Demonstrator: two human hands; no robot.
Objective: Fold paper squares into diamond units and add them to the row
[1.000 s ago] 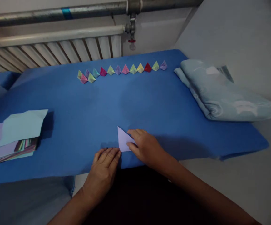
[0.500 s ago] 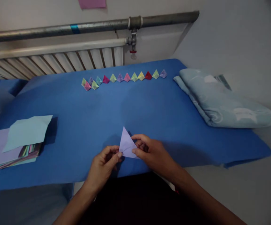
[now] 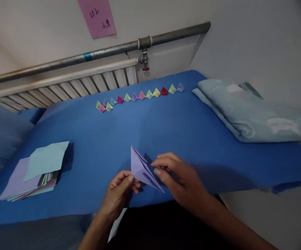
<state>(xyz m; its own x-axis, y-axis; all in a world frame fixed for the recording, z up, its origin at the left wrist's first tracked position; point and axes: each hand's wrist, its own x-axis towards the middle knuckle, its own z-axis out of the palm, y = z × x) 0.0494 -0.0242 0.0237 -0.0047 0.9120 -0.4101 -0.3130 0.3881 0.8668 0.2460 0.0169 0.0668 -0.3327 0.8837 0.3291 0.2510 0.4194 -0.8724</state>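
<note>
Between thumb and fingers, my left hand (image 3: 120,189) pinches the left corner of a folded purple paper (image 3: 142,170). The paper is a triangle in layers, and its flaps stand slightly apart along the right edge. Just right of those flaps is my right hand (image 3: 179,175), thumb and fingers apart, holding nothing and not touching the paper. Farther back, small folded paper pieces (image 3: 142,95) in green, pink, purple, yellow, red and blue form a row, doubled at its left end.
A stack of coloured paper sheets (image 3: 15,177) lies at left, a light-blue sheet (image 3: 46,158) on top. At right sits a folded pale-green blanket (image 3: 254,114). The blue-covered surface (image 3: 101,139) meets a radiator (image 3: 88,85) and pipe (image 3: 119,49); a pink note (image 3: 98,17) hangs above.
My right hand has let go of the purple paper and moved slightly right. The paper has turned, showing its open layers. The camera view has tilted up, revealing more of the pink note.
</note>
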